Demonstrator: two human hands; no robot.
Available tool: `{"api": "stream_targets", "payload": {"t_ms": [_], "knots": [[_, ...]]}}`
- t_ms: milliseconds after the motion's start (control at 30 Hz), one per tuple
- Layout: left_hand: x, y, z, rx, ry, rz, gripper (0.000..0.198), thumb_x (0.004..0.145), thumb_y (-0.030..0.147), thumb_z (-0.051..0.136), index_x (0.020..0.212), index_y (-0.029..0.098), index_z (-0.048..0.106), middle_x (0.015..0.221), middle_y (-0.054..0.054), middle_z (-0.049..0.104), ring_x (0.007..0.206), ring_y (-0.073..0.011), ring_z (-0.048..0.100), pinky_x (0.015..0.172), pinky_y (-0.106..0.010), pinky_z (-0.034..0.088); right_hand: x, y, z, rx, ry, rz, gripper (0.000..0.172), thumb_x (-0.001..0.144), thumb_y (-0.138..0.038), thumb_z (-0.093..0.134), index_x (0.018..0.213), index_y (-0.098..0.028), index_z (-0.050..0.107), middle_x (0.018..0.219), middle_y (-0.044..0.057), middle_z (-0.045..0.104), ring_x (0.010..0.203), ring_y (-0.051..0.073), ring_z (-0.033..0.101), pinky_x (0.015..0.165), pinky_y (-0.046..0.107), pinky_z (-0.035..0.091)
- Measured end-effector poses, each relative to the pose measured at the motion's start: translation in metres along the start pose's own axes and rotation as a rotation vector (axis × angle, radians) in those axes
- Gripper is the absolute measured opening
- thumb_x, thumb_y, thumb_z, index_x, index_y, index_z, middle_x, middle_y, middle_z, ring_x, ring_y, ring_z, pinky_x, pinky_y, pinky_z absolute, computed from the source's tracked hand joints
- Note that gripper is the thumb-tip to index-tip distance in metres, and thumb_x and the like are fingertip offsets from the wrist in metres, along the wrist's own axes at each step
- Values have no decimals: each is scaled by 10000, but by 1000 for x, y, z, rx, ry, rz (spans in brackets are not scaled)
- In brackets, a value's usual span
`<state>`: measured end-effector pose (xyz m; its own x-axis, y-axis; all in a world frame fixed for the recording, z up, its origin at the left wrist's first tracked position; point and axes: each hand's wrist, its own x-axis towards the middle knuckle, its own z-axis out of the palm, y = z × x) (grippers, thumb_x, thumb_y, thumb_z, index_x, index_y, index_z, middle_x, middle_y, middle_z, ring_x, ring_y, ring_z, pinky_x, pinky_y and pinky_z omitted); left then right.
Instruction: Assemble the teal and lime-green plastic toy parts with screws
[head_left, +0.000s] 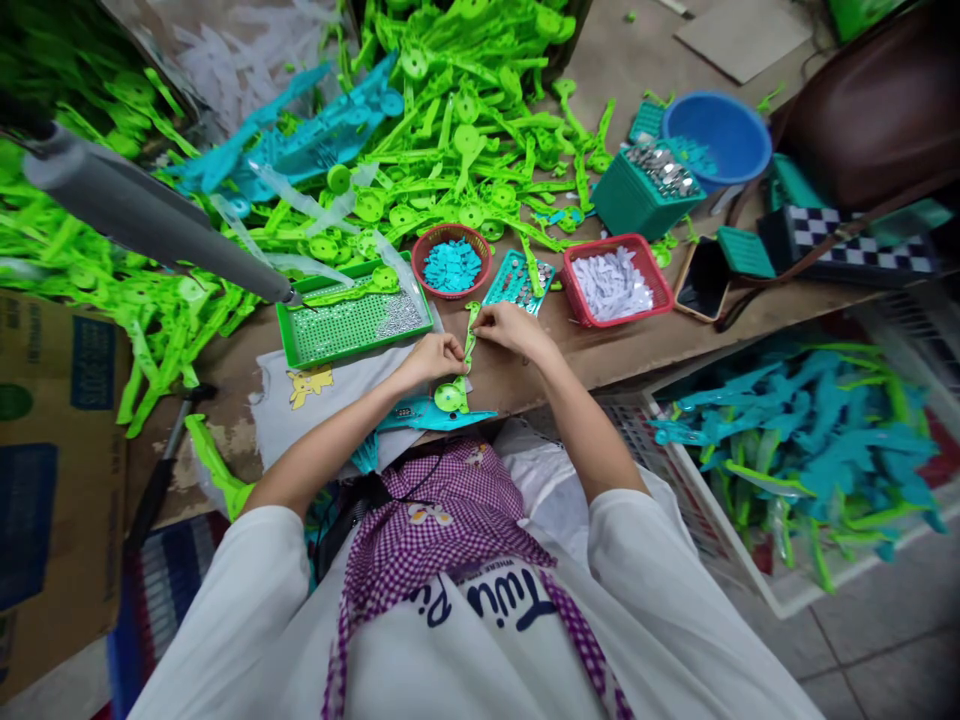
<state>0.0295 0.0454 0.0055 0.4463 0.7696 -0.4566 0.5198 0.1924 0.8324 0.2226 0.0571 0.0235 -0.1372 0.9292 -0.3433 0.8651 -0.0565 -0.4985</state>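
Note:
My left hand (433,357) and my right hand (504,327) both pinch one bright green plastic part (459,385), a long strip with a round disc at its lower end. It is held just above the table's front edge, over a teal plastic part (439,415) lying on a grey cloth (300,400). Both hands' fingers are closed on the green part. Just beyond the hands are a green tray (300,350) of small metal pieces, a round red basket (452,265) of teal bits and a teal tray (517,280).
A big heap of green plastic parts (450,130) and some teal ones (315,140) covers the table's back. To the right are a red basket of white pieces (611,283), a green box of metal discs (649,185), a blue bowl (716,135) and a phone (701,280). A crate of teal parts (810,450) stands lower right.

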Motion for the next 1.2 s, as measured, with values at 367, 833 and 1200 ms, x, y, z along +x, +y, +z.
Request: {"api": "stream_targets", "payload": {"t_ms": [367, 833, 1200], "knots": [[15, 3, 2, 92, 18, -106, 225, 541, 99, 826, 684, 160, 664, 499, 73, 553, 483, -93, 476, 493, -222, 340, 3, -4, 0, -36, -10, -5, 184, 853, -245, 636, 981, -228, 768, 1018, 48, 784, 961, 232, 697, 747, 281, 452], [-4, -2, 3, 130, 32, 35, 210, 684, 173, 778, 883, 131, 723, 611, 22, 662, 572, -129, 588, 575, -241, 408, -42, 5, 67, 411, 359, -115, 240, 878, -282, 603, 1078, -176, 688, 1043, 89, 691, 906, 197, 653, 873, 322, 504], [-27, -14, 16, 159, 190, 145, 206, 830, 210, 733, 1030, 173, 765, 875, -35, 791, 808, -187, 720, 780, -287, 520, -29, 2, 47, 279, 220, -13, 171, 838, -246, 607, 1004, -227, 642, 968, 21, 713, 859, 182, 647, 807, 303, 480]]}}
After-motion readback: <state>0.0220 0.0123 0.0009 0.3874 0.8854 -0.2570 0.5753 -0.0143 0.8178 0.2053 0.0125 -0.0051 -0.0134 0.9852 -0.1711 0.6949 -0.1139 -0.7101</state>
